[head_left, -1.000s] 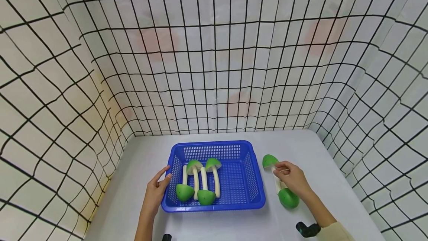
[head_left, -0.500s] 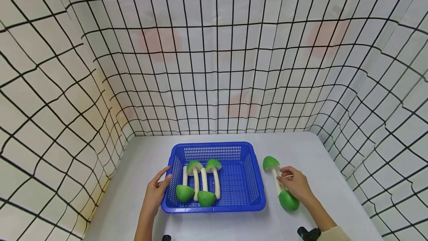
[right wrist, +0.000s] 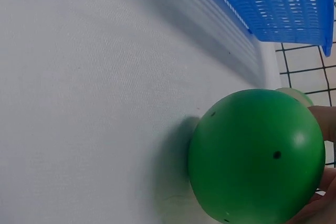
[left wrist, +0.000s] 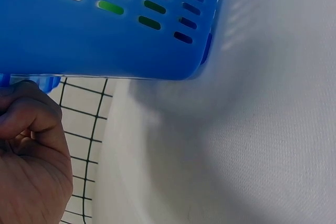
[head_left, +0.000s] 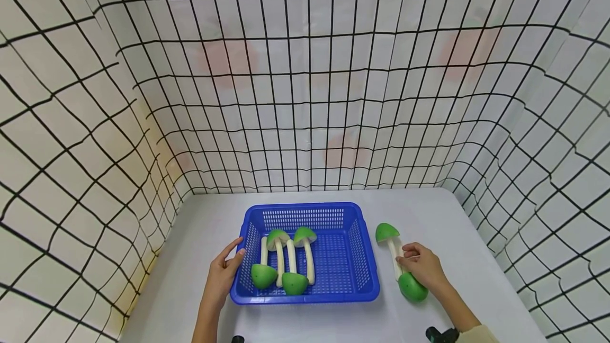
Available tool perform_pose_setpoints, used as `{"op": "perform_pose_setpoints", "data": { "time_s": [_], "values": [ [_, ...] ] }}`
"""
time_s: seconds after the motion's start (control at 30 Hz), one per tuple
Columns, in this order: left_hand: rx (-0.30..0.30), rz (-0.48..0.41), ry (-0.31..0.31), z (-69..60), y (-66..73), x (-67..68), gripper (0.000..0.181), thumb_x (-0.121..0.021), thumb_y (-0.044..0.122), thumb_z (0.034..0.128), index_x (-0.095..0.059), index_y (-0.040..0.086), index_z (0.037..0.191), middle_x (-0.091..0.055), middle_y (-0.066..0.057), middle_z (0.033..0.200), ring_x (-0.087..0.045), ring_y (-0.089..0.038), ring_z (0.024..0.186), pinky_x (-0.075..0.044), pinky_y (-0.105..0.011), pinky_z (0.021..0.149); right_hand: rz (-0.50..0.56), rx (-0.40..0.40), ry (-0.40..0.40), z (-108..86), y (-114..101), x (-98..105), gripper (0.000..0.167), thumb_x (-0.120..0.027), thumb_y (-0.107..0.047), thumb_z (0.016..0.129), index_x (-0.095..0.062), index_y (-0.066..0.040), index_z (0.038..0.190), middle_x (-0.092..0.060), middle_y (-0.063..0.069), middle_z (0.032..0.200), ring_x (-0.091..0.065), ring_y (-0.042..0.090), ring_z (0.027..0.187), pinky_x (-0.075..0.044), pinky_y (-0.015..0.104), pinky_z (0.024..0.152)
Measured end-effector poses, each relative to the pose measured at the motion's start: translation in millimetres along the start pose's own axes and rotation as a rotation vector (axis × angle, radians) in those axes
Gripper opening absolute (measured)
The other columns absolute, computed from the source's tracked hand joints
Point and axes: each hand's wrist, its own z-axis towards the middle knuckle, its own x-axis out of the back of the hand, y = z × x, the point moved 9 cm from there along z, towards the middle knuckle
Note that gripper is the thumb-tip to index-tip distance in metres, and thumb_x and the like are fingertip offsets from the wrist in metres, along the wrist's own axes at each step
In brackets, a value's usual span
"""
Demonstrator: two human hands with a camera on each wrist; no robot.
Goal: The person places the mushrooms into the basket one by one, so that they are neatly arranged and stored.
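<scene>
A blue plastic basket [head_left: 307,298] holds several fake mushrooms [head_left: 295,283] with green caps and white stems, lying side by side in its left part. My left hand [head_left: 221,274] grips the basket's left rim; in the left wrist view its curled fingers [left wrist: 31,114] meet the rim's underside. Right of the basket, two more mushrooms lie on the table. The farther mushroom [head_left: 387,232] points its cap away from me. Around the stem of the nearer mushroom [head_left: 412,287], my right hand [head_left: 425,268] pinches with thumb and fingers. That green cap hides most of the hand in the right wrist view.
The white table [head_left: 281,322] is bordered by pale walls covered with black grid netting [head_left: 305,94] at the back and both sides. A black wrist device [head_left: 441,334] sits on my right wrist by a light sleeve [head_left: 476,335].
My right hand has drawn back from the farther mushroom toward the nearer one, its fingers now lower along the stems. My left hand and the basket stay put.
</scene>
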Motion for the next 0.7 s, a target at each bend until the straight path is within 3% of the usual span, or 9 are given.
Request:
{"op": "perform_pose_setpoints", "data": {
  "time_s": [0.23,0.47,0.7],
  "values": [
    [0.003,0.004,-0.006,-1.4,-1.9,-0.6,0.057,-0.066,0.053,0.0966,-0.056,0.031,0.147,-0.073,-0.014,0.088,-0.065,-0.02,0.069,-0.053,-0.026,0.059,-0.033,-0.033,-0.017,-6.1,5.2,0.3,0.043,-0.078,-0.022,0.086,-0.064,0.004,0.117,-0.071,0.012,0.1,-0.07,0.026,0.093,-0.051,0.033,0.076],
    [-0.009,0.006,-0.007,-0.5,-0.3,-0.9,0.057,-0.066,0.053,0.0965,-0.056,0.03,0.147,-0.072,-0.013,0.086,-0.064,-0.02,0.069,-0.052,-0.026,0.059,-0.044,-0.056,-0.047,-8.2,8.8,0.5,0.042,-0.079,-0.021,0.087,-0.064,0.005,0.116,-0.069,0.009,0.097,-0.065,0.023,0.092,-0.049,0.033,0.076],
    [-0.005,0.012,-0.005,-1.1,-0.5,-0.4,0.056,-0.065,0.053,0.0979,-0.054,0.031,0.149,-0.076,-0.02,0.102,-0.07,-0.023,0.077,-0.056,-0.026,0.065,-0.046,-0.087,-0.105,-5.2,11.6,-0.1,0.047,-0.076,-0.024,0.089,-0.061,0.007,0.121,-0.071,0.012,0.099,-0.066,0.025,0.092,-0.051,0.036,0.075]
  ]
}}
